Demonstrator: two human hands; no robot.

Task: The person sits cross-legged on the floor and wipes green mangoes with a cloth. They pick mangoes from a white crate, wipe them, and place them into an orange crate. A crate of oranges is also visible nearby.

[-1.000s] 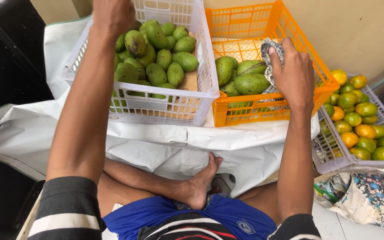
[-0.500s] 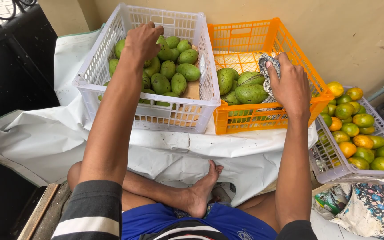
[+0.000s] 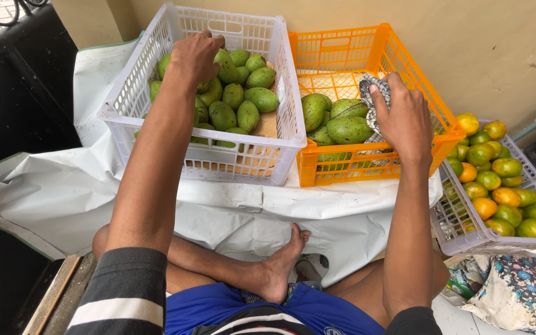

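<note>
Our left fingers [image 3: 209, 49] are curled down over a green mango [image 3: 226, 65] near the back of the white crate [image 3: 201, 162]; they close on top of it, though we cannot tell whether it is lifted clear of the pile. Our right fingers [image 3: 379, 102] are pressed together around a crumpled patterned cloth [image 3: 373, 105], the right hand [image 3: 404, 121] resting over the near right part of the orange crate [image 3: 367, 167].

The mango under the left hand [image 3: 195, 59] touches its neighbours in the heap, just beside the crate's far wall. The white crate is well filled with green mangoes [image 3: 243, 99], while the orange crate holds only a few mangoes [image 3: 339, 121], bunched at its near left corner, with most of its floor bare. We judge the work is early on: a handful appear moved across, and the bulk is left in the white crate.

Both crates stand side by side, touching, on a white sheet [image 3: 231, 211]. To the right, apart, a grey basket [image 3: 466, 232] holds green and orange citrus [image 3: 497, 186].
</note>
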